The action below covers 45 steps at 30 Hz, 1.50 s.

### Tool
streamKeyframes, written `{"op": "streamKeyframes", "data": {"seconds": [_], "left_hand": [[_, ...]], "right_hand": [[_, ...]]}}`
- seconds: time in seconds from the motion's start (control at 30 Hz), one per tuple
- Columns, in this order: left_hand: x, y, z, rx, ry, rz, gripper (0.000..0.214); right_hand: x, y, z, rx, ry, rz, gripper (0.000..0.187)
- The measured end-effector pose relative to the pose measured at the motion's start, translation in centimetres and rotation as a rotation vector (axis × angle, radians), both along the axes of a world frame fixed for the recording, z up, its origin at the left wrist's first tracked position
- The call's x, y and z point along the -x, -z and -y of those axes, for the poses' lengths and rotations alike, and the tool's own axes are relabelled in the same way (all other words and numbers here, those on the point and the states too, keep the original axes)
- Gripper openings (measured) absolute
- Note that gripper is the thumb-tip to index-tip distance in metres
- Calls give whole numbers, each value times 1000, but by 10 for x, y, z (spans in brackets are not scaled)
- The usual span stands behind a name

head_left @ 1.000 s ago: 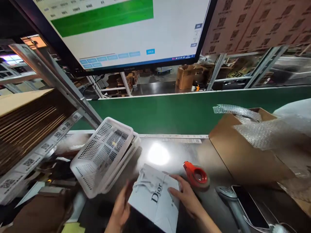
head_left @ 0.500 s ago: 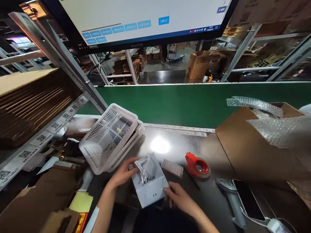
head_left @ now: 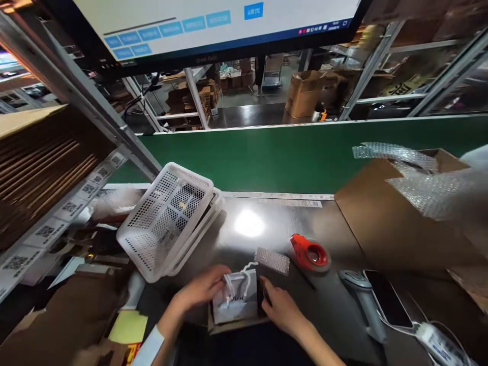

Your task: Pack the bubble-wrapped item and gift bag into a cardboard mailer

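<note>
A small white paper gift bag (head_left: 236, 300) with white cord handles stands upright at the near edge of the steel table, set in a small brown cardboard box (head_left: 233, 323). My left hand (head_left: 200, 290) grips the bag's left side, fingers curled round it. My right hand (head_left: 280, 308) presses against the bag's right side, fingers closed on it. A small piece of bubble wrap (head_left: 272, 261) lies just behind the bag. A red tape dispenser (head_left: 309, 253) lies to its right.
White perforated baskets (head_left: 170, 218) lean stacked at the left. A large open carton (head_left: 396, 213) with bubble wrap is at the right. A scanner (head_left: 362, 300) and phone (head_left: 389, 304) lie front right. A green conveyor belt (head_left: 290, 155) runs behind, under a monitor (head_left: 213, 25).
The bag has gone from lying flat in both hands to standing upright, down in the small cardboard box. Both hands moved nearer with it. The view tilted down.
</note>
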<state>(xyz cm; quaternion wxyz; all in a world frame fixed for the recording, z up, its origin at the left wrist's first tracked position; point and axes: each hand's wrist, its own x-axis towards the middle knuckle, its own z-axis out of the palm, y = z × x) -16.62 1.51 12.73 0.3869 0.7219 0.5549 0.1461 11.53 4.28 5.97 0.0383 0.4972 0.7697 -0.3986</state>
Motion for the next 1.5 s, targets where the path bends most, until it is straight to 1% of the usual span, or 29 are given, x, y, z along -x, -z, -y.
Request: {"op": "streamKeyframes", "data": {"seconds": [0.07,0.1,0.13,0.2,0.27,0.3,0.33,0.4,0.47,0.5,0.57,0.6,0.67,0.73,0.8,0.83,0.87,0.9,0.97,1.0,1.03,1.07,1.13,1.2,1.27,1.33,1.4,1.43,1.5], "left_hand": [[-10,24,8,-2,-3,-88,42],[-16,32,12,-11,-5,-146,45],[-22,38,16,-25,-11,-223,48],[-33,44,22,-83,-39,-415,55],[-39,48,26,-162,-75,-594,61],[-39,51,28,-191,-96,-639,64],[-38,55,29,-210,-117,-659,65],[-32,61,32,-237,-131,-650,63],[-26,64,35,-270,-87,-599,53],[-25,63,36,-281,-45,-566,49],[-26,58,40,-268,23,-508,42],[-28,54,41,-244,36,-491,40],[-31,42,46,-168,26,-472,39],[-27,27,49,-87,-5,-417,36],[-14,7,51,-67,-76,-288,29],[-5,-4,50,-94,-142,-203,25],[4,-15,47,-136,-217,-116,22],[12,-26,44,-180,-296,-39,21],[24,-43,32,-238,-399,73,23],[26,-48,26,-247,-415,104,24],[26,-49,19,-244,-407,117,24],[22,-47,13,-235,-389,114,23],[9,-33,5,-203,-360,52,22],[-9,-12,4,-163,-333,-45,25],[-28,10,10,-135,-277,-123,30],[-44,27,19,-145,-205,-179,34],[-53,39,29,-185,-145,-207,37],[-56,43,34,-203,-124,-212,45],[-57,51,43,-217,-107,-217,82]], "right_hand": [[-1,-7,-5,6,-63,91,70],[-2,-11,-7,19,-84,111,70],[-3,-15,-11,27,-96,106,69],[-7,-21,-20,15,-80,68,63],[-11,-24,-33,-43,-21,16,56],[-12,-23,-42,-94,20,7,55],[-12,-21,-50,-154,58,20,59],[-9,-14,-65,-251,83,77,77],[-5,-3,-76,-294,69,129,89],[-3,3,-79,-298,60,142,89],[1,14,-81,-298,67,143,82],[2,18,-81,-302,78,139,79],[0,23,-81,-298,93,121,76],[-5,20,-81,-276,91,87,81],[-13,10,-80,-258,73,43,87],[-17,3,-79,-239,64,-36,87],[-21,-7,-77,-194,50,-166,86],[-25,-18,-73,-106,26,-327,84],[-27,-40,-62,153,-46,-632,89],[-27,-49,-54,266,-68,-719,93],[-25,-55,-45,336,-65,-743,95],[-22,-58,-35,359,-28,-737,93],[-16,-55,-15,307,108,-667,84],[-13,-39,3,226,226,-546,80],[-15,-19,17,177,287,-408,81],[-18,-1,27,184,330,-337,80],[-23,9,33,218,350,-307,77],[-26,11,35,222,348,-283,77],[-32,7,32,201,313,-200,81]]}}
